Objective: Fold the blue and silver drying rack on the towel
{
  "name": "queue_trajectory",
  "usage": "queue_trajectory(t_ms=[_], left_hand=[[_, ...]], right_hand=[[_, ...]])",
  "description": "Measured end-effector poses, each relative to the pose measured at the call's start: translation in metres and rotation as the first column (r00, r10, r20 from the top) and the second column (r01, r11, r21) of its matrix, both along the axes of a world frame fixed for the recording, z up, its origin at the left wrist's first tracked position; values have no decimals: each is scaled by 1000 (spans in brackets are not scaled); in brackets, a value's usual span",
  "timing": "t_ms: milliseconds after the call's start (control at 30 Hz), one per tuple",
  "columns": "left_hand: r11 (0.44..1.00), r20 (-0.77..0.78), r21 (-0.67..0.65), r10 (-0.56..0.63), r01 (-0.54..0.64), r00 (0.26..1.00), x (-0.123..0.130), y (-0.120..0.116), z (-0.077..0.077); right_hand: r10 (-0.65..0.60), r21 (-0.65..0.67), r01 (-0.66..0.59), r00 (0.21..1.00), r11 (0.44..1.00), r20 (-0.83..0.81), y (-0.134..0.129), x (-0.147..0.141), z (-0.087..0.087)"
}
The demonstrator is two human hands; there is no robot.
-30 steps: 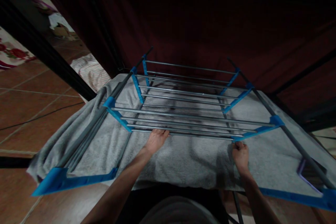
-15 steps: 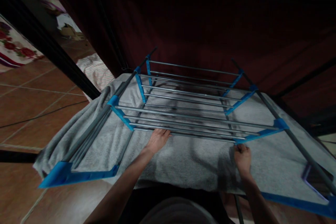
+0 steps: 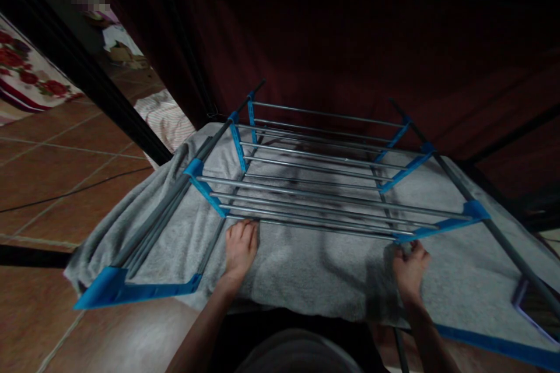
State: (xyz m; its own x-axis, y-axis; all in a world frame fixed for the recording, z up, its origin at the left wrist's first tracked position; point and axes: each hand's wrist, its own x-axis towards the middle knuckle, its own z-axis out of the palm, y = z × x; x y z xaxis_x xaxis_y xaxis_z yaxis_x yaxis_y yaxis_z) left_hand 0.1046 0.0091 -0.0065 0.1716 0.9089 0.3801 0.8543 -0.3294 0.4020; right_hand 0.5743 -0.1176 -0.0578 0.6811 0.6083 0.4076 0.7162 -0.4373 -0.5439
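Note:
A clothes drying rack [image 3: 306,189] with grey metal rods and blue plastic brackets lies across a grey blanket [image 3: 297,268]. My left hand [image 3: 242,247] is at the left part of its nearest, lowest rod, fingers bent over the rod close to a blue bracket [image 3: 210,193]. On the other side, my right hand [image 3: 410,271] is curled round the side pole just below the right-hand bracket [image 3: 433,227]; its fingertips are partly hidden. A blue corner foot [image 3: 105,290] sticks out past the blanket at the near left.
A dark red curtain [image 3: 328,41] hangs behind the rack. A dark phone-like object with a purplish edge [image 3: 531,309] lies at the right. Left are a tiled floor [image 3: 39,186], a cable [image 3: 100,182], a black post [image 3: 109,87] and a striped cloth [image 3: 164,116].
My left hand has slid left along the nearest rod towards the left bracket. My right hand stays by the right bracket, its fingers slightly more spread. The view has shifted a little.

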Motion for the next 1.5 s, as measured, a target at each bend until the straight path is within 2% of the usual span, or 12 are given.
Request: queue_trajectory(t_ms=[100,133,200,267,367,433,500,667,767,867,1033,1500], left_hand=[[947,164,11,315,-321,935,-22,-3,3],[921,192,3,383,-390,904,-28,0,4],[890,189,-16,450,-456,873,-37,8,6],[887,154,-44,460,-459,874,-42,17,6],[882,52,-116,465,-457,884,-43,27,2],[867,-41,-153,474,-475,879,-43,31,0],[859,-84,-165,478,-485,874,-44,36,-1],[863,-62,-183,468,-471,882,-51,45,-4],[865,-53,-176,468,-470,882,-52,45,-6],[869,-48,-168,463,-464,885,-50,41,-8],[868,-33,-169,468,-467,883,-46,35,-10],[841,3,-166,522,-515,853,-42,32,-13]], right_hand=[[-53,3,53,992,999,111,-2,-20,1],[-67,-4,68,989,998,133,-2,-29,1],[-97,-6,99,982,995,159,-3,-46,0],[-78,10,78,981,997,179,-3,-62,-1],[149,5,-153,965,988,218,3,-84,-3],[335,-45,-334,909,941,249,13,-100,-3],[457,-102,-447,845,889,278,29,-117,0],[636,-249,-585,709,771,305,71,-152,8],[669,-237,-626,688,743,282,81,-158,8],[689,-201,-659,683,724,244,81,-155,3],[697,-182,-673,677,716,239,78,-146,-1],[712,-198,-685,660,702,241,78,-146,8]])
